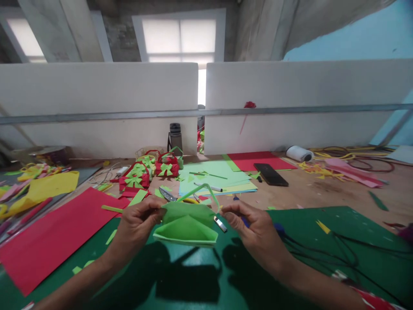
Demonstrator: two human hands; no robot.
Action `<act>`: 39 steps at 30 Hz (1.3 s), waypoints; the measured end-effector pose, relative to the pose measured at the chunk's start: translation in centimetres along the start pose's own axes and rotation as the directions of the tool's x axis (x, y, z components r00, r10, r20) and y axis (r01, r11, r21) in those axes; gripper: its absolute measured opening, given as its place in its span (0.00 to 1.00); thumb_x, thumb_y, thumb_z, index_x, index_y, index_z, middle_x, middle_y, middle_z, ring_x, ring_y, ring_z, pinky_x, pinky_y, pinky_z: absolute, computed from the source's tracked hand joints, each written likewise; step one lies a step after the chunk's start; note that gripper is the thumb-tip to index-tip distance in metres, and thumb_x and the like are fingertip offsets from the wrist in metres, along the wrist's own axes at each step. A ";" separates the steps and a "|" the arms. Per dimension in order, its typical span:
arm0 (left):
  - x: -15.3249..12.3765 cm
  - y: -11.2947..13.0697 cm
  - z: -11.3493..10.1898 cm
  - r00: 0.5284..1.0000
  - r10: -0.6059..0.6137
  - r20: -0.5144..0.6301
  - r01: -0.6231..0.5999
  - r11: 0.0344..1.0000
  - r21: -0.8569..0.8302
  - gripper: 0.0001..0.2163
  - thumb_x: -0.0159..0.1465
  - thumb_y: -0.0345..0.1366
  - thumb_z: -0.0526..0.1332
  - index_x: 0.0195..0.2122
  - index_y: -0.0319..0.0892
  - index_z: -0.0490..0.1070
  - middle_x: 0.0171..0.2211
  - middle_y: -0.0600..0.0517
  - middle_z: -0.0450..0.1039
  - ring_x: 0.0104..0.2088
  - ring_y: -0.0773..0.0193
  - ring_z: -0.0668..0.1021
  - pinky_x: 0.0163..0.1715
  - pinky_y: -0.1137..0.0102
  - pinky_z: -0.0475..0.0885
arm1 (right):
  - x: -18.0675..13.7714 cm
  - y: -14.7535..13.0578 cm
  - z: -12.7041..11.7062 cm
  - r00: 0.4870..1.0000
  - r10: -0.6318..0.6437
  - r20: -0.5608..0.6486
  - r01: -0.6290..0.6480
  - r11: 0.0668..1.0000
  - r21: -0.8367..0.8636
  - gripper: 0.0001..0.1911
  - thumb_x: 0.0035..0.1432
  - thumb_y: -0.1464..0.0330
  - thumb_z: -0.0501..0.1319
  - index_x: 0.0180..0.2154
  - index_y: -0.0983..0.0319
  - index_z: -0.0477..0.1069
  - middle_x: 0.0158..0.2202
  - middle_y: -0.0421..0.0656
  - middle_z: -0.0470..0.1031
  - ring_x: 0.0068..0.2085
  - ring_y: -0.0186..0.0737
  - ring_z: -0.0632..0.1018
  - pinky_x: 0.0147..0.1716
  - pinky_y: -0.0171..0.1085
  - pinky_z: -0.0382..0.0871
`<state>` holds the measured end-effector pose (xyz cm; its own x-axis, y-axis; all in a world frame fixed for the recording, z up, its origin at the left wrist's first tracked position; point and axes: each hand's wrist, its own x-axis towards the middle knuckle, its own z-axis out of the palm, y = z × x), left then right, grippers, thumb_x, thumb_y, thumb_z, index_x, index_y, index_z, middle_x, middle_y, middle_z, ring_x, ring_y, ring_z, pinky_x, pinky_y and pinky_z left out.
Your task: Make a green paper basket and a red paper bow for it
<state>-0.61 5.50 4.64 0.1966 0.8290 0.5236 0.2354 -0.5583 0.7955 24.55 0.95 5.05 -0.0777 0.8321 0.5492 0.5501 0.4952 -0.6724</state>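
Left grip (140,218): pinching the green bag (189,218) by its left corner
Right grip (250,224): at one end of the handle (205,185); whether grasping, cannot tell
Green bag: between the grips
Scissors (167,194): beyond left grip, partly hidden behind bag

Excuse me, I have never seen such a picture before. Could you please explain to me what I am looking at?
There is no machine here: a person works with two bare hands. The single picture comes from a camera worn on the head, looking forward and down. The left hand pinches one side of a small green bag. The right hand is at the end of its thin handle; whether it grips is hard to see. Below is a green mat. Around it lie a large red sheet on the left, red-and-green bags and a black phone farther back.
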 end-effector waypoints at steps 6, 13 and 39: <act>-0.7 0.6 0.5 0.999 -0.036 -0.033 0.034 0.999 -0.033 0.04 0.56 0.33 0.61 0.26 0.41 0.73 0.28 0.53 0.74 0.28 0.66 0.74 0.26 0.76 0.69 | -0.2 -0.1 0.3 0.957 -0.288 -0.011 0.282 0.942 -0.184 0.09 0.59 0.71 0.56 0.27 0.59 0.71 0.23 0.37 0.74 0.26 0.33 0.74 0.34 0.34 0.67; -1.1 1.0 1.2 0.998 -0.037 -0.059 0.036 0.999 -0.021 0.05 0.56 0.35 0.61 0.24 0.42 0.73 0.29 0.52 0.75 0.31 0.63 0.76 0.29 0.74 0.70 | -0.6 -0.2 0.7 0.958 -0.285 0.003 0.277 0.930 -0.242 0.10 0.57 0.71 0.57 0.24 0.61 0.70 0.23 0.38 0.74 0.25 0.34 0.73 0.37 0.37 0.66; -1.6 4.5 1.8 0.942 0.331 0.064 -0.337 0.917 0.216 0.05 0.57 0.27 0.61 0.27 0.41 0.75 0.25 0.52 0.76 0.28 0.64 0.73 0.32 0.69 0.67 | 0.7 -4.4 3.5 0.915 -0.399 0.060 0.403 0.895 -0.193 0.14 0.54 0.77 0.57 0.43 0.61 0.63 0.32 0.45 0.78 0.36 0.45 0.79 0.38 0.45 0.70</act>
<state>1.88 1.56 6.82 0.3240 0.5938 0.7365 0.3552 -0.7979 0.4870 19.14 0.27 6.63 -0.3404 0.5784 0.7414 0.6210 0.7303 -0.2847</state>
